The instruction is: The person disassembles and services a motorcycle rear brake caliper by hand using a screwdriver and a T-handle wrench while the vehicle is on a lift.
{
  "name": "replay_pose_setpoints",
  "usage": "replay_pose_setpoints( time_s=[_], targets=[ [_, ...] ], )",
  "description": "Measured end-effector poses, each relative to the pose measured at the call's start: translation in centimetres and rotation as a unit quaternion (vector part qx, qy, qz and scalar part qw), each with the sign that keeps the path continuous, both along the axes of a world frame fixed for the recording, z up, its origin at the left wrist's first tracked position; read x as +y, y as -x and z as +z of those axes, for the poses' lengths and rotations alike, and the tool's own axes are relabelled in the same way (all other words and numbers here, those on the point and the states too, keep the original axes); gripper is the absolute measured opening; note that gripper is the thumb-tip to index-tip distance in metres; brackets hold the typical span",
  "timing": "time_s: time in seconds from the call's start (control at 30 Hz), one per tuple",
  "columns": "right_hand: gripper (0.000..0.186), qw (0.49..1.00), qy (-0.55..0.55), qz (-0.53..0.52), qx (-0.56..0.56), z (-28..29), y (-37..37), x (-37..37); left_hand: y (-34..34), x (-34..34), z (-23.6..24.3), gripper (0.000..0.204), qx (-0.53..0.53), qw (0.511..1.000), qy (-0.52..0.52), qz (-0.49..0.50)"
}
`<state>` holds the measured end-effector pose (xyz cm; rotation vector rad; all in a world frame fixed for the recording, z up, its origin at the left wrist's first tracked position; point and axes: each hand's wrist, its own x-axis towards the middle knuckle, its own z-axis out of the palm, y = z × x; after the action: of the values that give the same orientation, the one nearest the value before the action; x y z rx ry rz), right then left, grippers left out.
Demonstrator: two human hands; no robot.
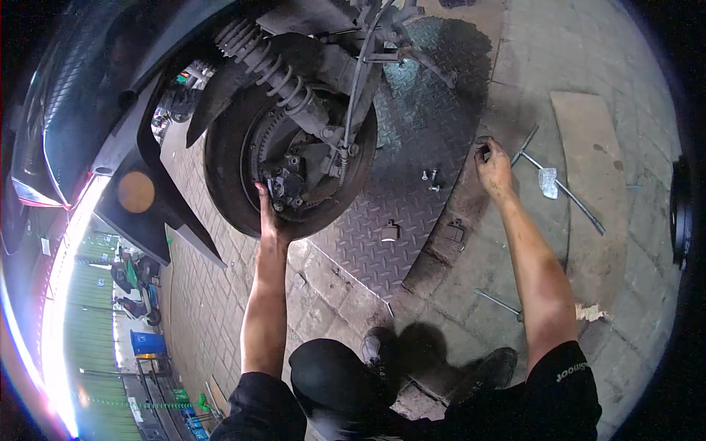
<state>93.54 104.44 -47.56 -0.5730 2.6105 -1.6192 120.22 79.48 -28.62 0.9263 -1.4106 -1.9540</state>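
At the lower front of a raised scooter's wheel [228,169], my left hand [271,220] grips at the brake caliper [287,184], thumb up, its other fingers partly hidden. Above the caliper stands a coil-spring shock absorber [283,84]. My right hand [493,165] is raised at the right with fingers curled round something small and dark that I cannot make out, near a long T-handle wrench [577,202] and a clear crumpled packet [548,187]. Small bolts [434,176] and a brake pad [390,232] lie on the chequered metal plate [375,268]. A second pad [456,230] lies beside its edge.
Dark body panels [140,213] overhang at the left. Cardboard [596,264] and another rod tool [496,301] lie on the paving [206,294] at the right and below. My dark shoes [493,367] are at the bottom. Parked scooters [136,294] and a blue bin [147,342] stand far left.
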Motion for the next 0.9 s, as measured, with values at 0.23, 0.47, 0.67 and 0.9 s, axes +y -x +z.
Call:
replay_pose_setpoints(
  time_s=[0.23,0.47,0.67,0.9],
  targets=[
    [0.043,0.999,-0.043,0.019,-0.003,-0.3,0.6,0.6,0.5,0.5,0.3,0.074,-0.053,0.997,-0.019,0.060],
    [0.045,0.991,-0.122,0.039,0.035,-1.6,-0.3,0.6,0.6,-0.2,0.1,0.073,-0.017,0.999,-0.027,0.002],
    [0.039,0.986,-0.126,0.099,0.050,4.8,-2.3,0.4,-0.8,-1.8,0.6,0.081,-0.010,0.999,-0.004,-0.031],
    [0.039,0.820,-0.458,0.343,-0.019,6.8,-7.6,13.0,-1.4,-0.1,-0.1,0.080,0.011,0.999,-0.029,-0.019]
  ],
)
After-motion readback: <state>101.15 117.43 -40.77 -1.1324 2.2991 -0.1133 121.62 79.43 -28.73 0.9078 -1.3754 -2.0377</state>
